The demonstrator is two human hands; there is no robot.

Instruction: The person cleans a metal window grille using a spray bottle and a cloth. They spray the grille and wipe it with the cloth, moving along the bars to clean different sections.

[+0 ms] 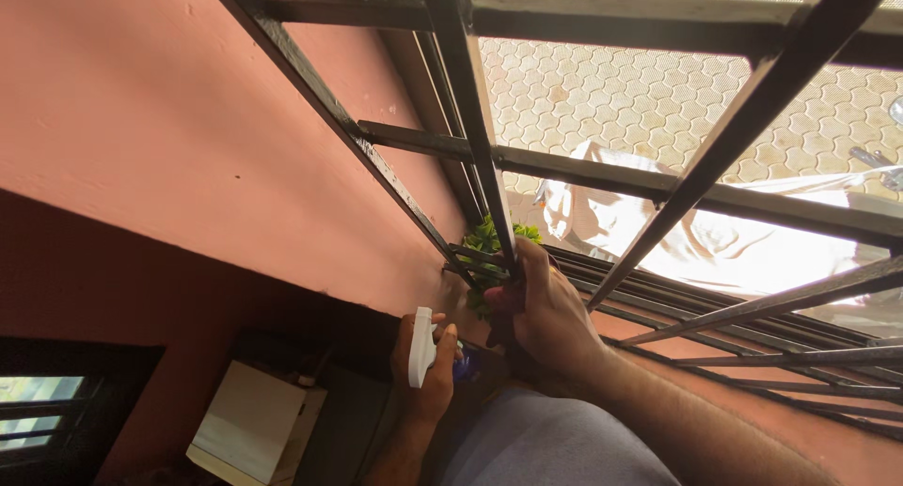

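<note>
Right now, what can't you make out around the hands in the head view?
- Spray bottle: only the white trigger head and a bit of blue show; the left hand wraps the body.
- Green plant: mostly hidden behind the window bars and the right hand; its pot is not visible.
- Right hand fingertips: hidden behind the bars and leaves.
- White box: in shadow, contents unclear.

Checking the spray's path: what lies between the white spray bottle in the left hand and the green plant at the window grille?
In the head view, the right hand sits between the spray bottle and the plant, gripping by the grille bars.
</note>
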